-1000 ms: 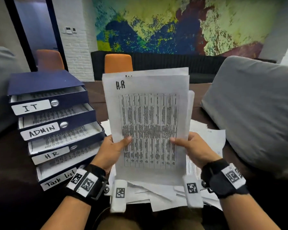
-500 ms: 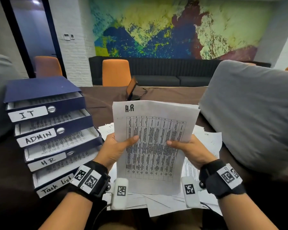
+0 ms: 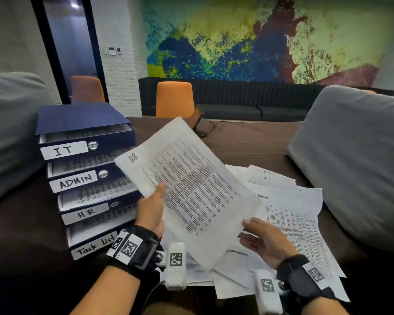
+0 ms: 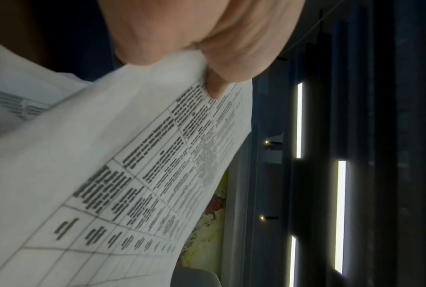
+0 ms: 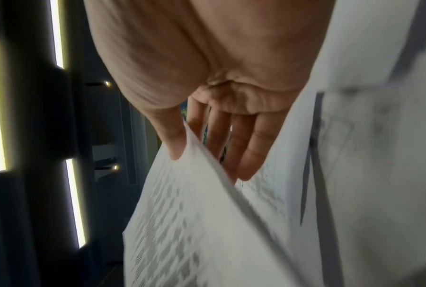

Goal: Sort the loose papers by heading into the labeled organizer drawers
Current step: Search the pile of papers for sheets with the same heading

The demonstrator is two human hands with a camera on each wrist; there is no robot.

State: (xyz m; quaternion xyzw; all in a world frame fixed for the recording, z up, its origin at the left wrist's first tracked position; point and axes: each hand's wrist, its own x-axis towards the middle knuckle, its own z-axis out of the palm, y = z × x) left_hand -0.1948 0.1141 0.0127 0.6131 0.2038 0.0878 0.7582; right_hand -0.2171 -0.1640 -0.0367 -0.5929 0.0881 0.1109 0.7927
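Note:
A blue organizer [image 3: 77, 117] stands at the left, its drawers labeled IT [image 3: 64, 150], ADMIN [image 3: 75, 180], HR [image 3: 85, 212] and Task list [image 3: 93, 245]; all are pulled out with printed sheets inside. My left hand [image 3: 152, 208] pinches the left edge of a sheet headed H.R [image 3: 191, 185], thumb on top [image 4: 216, 85]. The sheet tilts toward the organizer, its top corner over the ADMIN drawer. My right hand [image 3: 259, 237] is at the sheet's lower right corner with fingers [image 5: 246, 155] straight, only the thumb touching the edge. Loose papers [image 3: 293, 223] lie under and to the right.
Grey cushions stand at the left [image 3: 9, 133] and right [image 3: 350, 167] of the brown table [image 3: 248, 142]. A phone on a stand [image 3: 199, 123] sits behind the sheet. Two orange chairs [image 3: 174, 98] and a dark sofa [image 3: 248, 105] are beyond.
The H.R sheet came down from upright in front of me and swung left toward the organizer. My right hand loosened from a grip to a light touch at the corner.

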